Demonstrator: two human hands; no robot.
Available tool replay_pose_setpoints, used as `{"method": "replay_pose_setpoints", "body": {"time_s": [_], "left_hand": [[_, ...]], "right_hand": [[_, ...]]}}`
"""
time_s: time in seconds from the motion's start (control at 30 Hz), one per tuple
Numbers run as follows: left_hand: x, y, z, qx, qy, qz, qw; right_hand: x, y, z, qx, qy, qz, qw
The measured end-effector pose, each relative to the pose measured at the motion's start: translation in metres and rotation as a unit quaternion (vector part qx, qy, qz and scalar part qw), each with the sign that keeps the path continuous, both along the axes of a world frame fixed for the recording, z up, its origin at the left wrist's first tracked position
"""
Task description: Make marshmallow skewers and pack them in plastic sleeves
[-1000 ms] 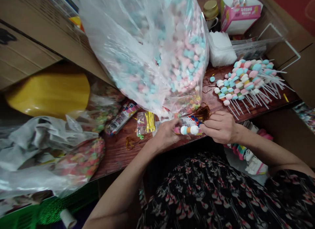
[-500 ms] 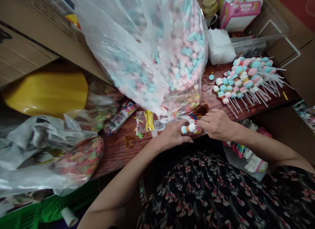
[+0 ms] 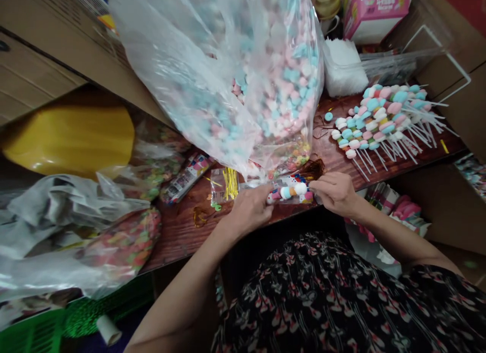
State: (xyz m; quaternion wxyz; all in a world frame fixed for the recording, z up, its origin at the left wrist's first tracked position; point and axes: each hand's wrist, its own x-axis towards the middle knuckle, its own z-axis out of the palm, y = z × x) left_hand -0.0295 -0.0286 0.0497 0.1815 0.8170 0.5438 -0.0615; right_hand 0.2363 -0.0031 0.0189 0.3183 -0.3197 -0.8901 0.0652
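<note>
On the wooden bench (image 3: 178, 236), a big plastic bag of pink and blue candy (image 3: 266, 75) leans over the work, and many finished candy sticks (image 3: 379, 121) lie at right. The left hand (image 3: 248, 210) and right hand (image 3: 334, 192) are both closed on a printed clear wrapper (image 3: 292, 197) — a candy stick (image 3: 290, 191) is inside it.

- Wood-grain table top (image 3: 178, 236): reddish brown, beneath and ahead of the left hand (image 3: 248, 209)
- Cardboard cartons (image 3: 41, 64): far left of the hands, angled
- Cardboard carton (image 3: 459, 105): ahead of the right hand (image 3: 336, 193), to its right
- Red wall (image 3: 469, 4): beyond that carton
- Green plastic crate (image 3: 34, 335): low, left of the left hand
</note>
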Motion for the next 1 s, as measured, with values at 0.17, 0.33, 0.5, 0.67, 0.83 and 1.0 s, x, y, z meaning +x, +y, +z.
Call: {"method": "replay_pose_setpoints", "body": {"time_s": [0.17,0.33,0.5,0.67,0.83,1.0], "left_hand": [[0.004,0.004,0.009,-0.153,-0.133,-0.047,0.978],[0.006,0.005,0.0,-0.198,-0.264,0.004,0.944],[0.009,0.0,-0.019,-0.091,-0.258,0.074,0.959],[0.013,-0.004,-0.027,0.012,-0.137,0.024,0.99],[0.019,-0.003,-0.021,-0.086,-0.242,0.02,0.966],[0.024,-0.004,-0.018,-0.161,-0.34,0.046,0.926]], "right_hand": [[0.007,0.018,0.014,0.161,-0.023,0.082,0.983],[0.006,0.021,0.027,0.173,-0.059,0.103,0.978],[-0.003,-0.001,0.031,0.057,-0.088,0.053,0.993],[-0.004,-0.007,0.035,-0.03,-0.062,0.029,0.997],[0.001,0.004,0.035,0.081,-0.062,0.046,0.994],[-0.001,0.003,0.028,0.136,-0.059,0.084,0.985]]}}
